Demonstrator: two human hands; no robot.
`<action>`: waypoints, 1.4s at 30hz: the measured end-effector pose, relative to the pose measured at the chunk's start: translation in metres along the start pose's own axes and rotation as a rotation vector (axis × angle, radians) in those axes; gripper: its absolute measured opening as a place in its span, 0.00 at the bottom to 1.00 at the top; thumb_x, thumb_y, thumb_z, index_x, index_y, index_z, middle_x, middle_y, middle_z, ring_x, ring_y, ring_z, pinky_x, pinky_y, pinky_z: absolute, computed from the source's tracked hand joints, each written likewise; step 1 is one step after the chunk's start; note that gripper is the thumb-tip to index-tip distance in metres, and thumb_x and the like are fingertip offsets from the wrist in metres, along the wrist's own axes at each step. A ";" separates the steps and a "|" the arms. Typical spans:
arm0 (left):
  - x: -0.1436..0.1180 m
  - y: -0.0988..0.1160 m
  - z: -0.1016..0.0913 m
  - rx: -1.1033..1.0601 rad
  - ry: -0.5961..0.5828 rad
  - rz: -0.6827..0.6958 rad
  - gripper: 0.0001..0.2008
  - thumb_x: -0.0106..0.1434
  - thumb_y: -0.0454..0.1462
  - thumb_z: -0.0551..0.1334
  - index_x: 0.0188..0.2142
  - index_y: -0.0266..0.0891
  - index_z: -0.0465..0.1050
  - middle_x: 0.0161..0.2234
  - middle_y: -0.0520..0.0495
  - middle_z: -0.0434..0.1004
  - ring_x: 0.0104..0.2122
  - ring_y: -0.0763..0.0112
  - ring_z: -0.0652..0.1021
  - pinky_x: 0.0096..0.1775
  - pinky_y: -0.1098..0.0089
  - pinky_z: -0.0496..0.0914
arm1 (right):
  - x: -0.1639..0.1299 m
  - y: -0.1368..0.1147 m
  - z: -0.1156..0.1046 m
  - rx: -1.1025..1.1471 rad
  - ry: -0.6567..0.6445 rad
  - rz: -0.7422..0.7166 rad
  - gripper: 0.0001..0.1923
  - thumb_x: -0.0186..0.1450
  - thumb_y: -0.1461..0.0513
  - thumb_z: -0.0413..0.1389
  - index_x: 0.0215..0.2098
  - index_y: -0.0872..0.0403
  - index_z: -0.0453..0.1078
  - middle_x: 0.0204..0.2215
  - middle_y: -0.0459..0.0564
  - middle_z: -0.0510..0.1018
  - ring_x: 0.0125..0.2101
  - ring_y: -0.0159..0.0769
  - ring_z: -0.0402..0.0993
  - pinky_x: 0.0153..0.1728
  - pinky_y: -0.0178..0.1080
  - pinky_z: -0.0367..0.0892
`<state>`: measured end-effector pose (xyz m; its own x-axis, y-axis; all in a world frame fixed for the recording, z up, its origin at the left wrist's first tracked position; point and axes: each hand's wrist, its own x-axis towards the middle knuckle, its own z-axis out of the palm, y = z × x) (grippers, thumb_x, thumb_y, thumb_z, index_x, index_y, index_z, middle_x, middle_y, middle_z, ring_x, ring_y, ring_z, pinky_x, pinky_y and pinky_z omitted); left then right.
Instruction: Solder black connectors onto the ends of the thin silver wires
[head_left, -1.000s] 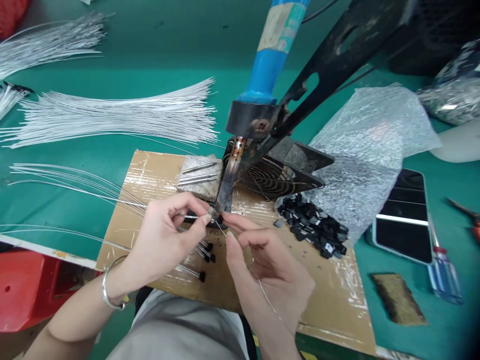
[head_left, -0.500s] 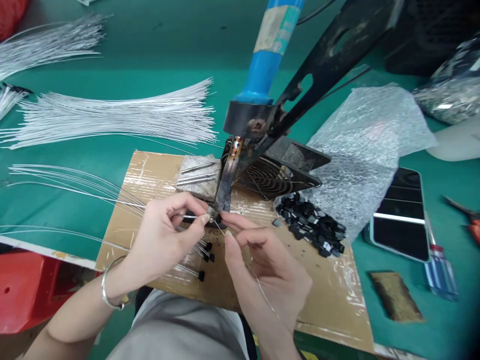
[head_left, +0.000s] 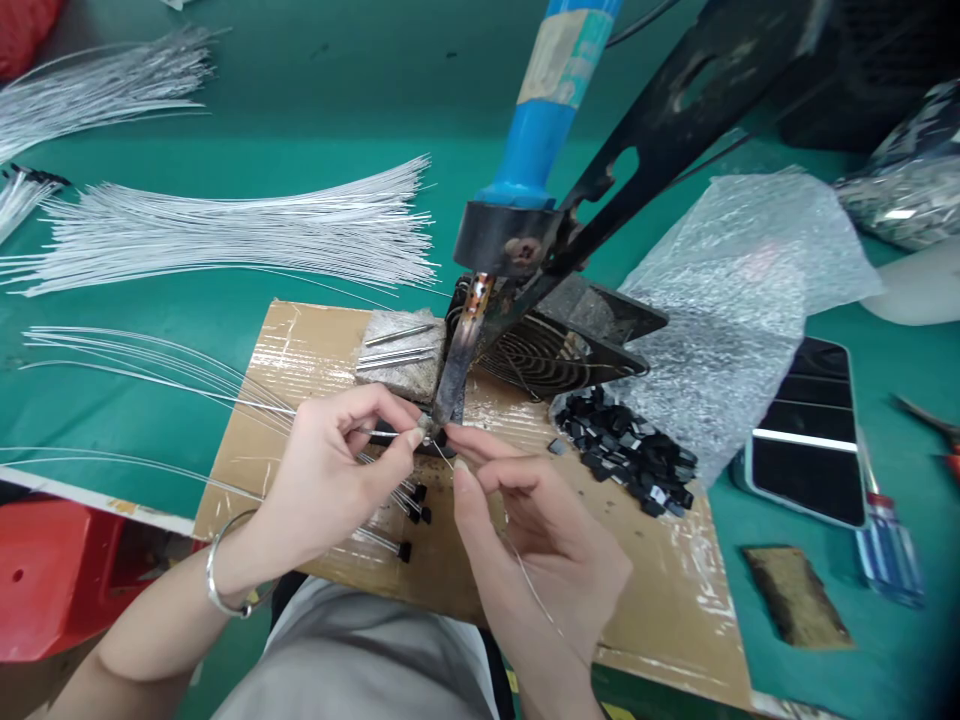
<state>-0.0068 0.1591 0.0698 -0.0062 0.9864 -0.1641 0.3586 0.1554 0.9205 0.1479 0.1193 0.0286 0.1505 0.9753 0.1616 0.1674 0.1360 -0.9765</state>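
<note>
My left hand [head_left: 330, 475] is closed, thumb and forefinger pinching a thin white wire [head_left: 373, 433] with a small grey piece at its end, partly hidden by the fingertips. My right hand [head_left: 536, 540] pinches a strand of solder wire [head_left: 538, 600], whose tail curves down across the palm. The strand's end reaches the left fingertips, right under the tip of a blue-handled soldering iron [head_left: 529, 145] held in a black bracket. Whether the iron touches the piece is too small to tell. Below the left hand lie wires with black connectors [head_left: 417, 502].
Cardboard [head_left: 660, 600] covers the work area. A small fan [head_left: 540, 355] stands behind the iron, beside a pad with metal rods [head_left: 401, 352]. Black connector housings [head_left: 630, 450] spill from a bubble-wrap bag [head_left: 735, 270]. A phone [head_left: 806, 430], screwdriver [head_left: 889, 545] and wire bundle [head_left: 240, 235] surround it.
The whole view has shifted slightly, so things appear a little farther right. Both hands keep their pinches at the iron's tip, with almost no movement.
</note>
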 end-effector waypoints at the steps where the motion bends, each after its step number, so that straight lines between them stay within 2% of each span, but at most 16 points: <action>1: 0.000 0.000 0.000 -0.003 0.003 0.000 0.03 0.59 0.33 0.65 0.29 0.39 0.77 0.34 0.47 0.84 0.30 0.69 0.79 0.26 0.70 0.64 | 0.000 0.000 0.000 0.000 -0.001 -0.003 0.09 0.66 0.69 0.62 0.32 0.50 0.70 0.46 0.51 0.86 0.49 0.42 0.85 0.50 0.42 0.78; 9: -0.001 0.000 -0.001 -0.004 0.001 -0.007 0.03 0.59 0.33 0.65 0.29 0.39 0.77 0.34 0.46 0.85 0.30 0.69 0.79 0.26 0.70 0.64 | 0.000 -0.001 0.000 0.012 0.005 -0.002 0.09 0.66 0.69 0.62 0.32 0.50 0.71 0.46 0.50 0.86 0.49 0.40 0.85 0.50 0.41 0.78; 16: 0.001 0.001 0.000 0.001 0.012 0.004 0.03 0.58 0.33 0.65 0.28 0.39 0.77 0.33 0.46 0.84 0.28 0.69 0.79 0.26 0.70 0.66 | 0.000 -0.002 0.000 0.024 0.011 -0.008 0.08 0.66 0.68 0.62 0.32 0.50 0.71 0.46 0.52 0.86 0.48 0.42 0.85 0.50 0.43 0.79; 30: -0.001 0.000 0.001 0.002 -0.001 -0.040 0.03 0.58 0.33 0.65 0.28 0.40 0.77 0.34 0.46 0.84 0.31 0.67 0.79 0.27 0.70 0.65 | 0.001 -0.007 0.001 0.026 0.023 0.086 0.08 0.68 0.66 0.62 0.31 0.51 0.71 0.45 0.52 0.87 0.48 0.43 0.85 0.51 0.44 0.78; 35: -0.001 0.001 0.000 0.003 -0.002 -0.036 0.03 0.58 0.33 0.66 0.28 0.40 0.77 0.35 0.46 0.84 0.31 0.68 0.79 0.26 0.71 0.64 | 0.000 -0.002 -0.001 0.010 -0.014 0.007 0.08 0.67 0.68 0.62 0.32 0.51 0.72 0.46 0.51 0.86 0.47 0.41 0.85 0.50 0.41 0.78; 42: 0.000 -0.001 0.001 0.002 0.010 -0.033 0.03 0.58 0.33 0.66 0.28 0.40 0.77 0.35 0.47 0.84 0.31 0.69 0.78 0.26 0.71 0.63 | -0.001 0.001 0.001 0.007 0.003 -0.007 0.09 0.66 0.70 0.62 0.32 0.50 0.71 0.46 0.49 0.86 0.47 0.37 0.85 0.49 0.37 0.78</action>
<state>-0.0064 0.1587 0.0683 -0.0271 0.9812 -0.1911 0.3599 0.1879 0.9139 0.1466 0.1182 0.0275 0.1523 0.9738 0.1689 0.1618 0.1441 -0.9762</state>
